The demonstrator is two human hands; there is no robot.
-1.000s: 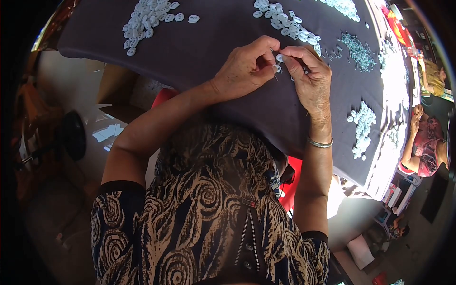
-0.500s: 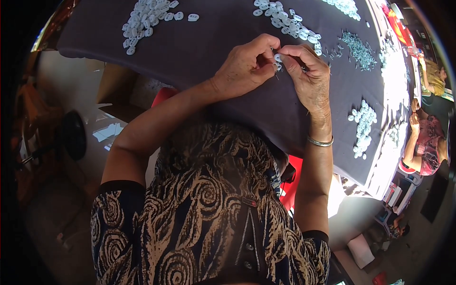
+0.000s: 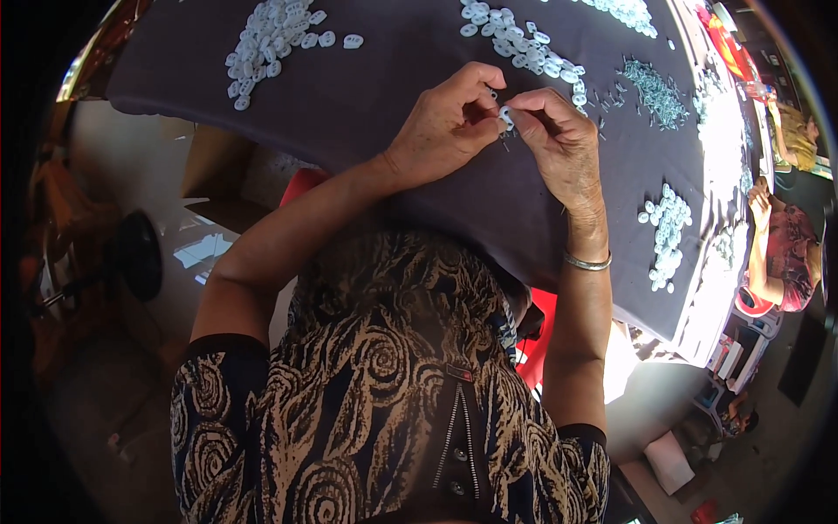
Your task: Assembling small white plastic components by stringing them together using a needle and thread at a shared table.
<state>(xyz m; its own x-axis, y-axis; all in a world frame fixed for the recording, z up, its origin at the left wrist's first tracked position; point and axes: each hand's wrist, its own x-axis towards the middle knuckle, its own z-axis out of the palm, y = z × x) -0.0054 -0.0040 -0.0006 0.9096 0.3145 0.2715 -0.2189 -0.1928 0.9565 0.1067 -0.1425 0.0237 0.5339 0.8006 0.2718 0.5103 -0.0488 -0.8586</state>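
My left hand (image 3: 445,127) and my right hand (image 3: 563,144) meet over the dark tablecloth, fingertips nearly touching. Between them is a small white plastic piece (image 3: 505,113), pinched from both sides. A thin screw-like pin (image 3: 506,141) juts out below it, by my left fingertips. How the parts fit together is too small to make out. Just beyond my hands lies a scattered pile of white oval pieces (image 3: 524,48). To the right of that, a heap of small metallic screws (image 3: 655,94) spreads on the cloth.
More white oval pieces (image 3: 266,44) are heaped at the far left, and smaller white pieces (image 3: 668,227) lie at the right. Another pale pile (image 3: 628,13) is at the far edge. An open cardboard box (image 3: 218,162) stands below the table's left. Other people sit at the right.
Both hands have shifted very slightly left, still pinching the white piece. My right fingertips have turned a little around it. The piles look the same.
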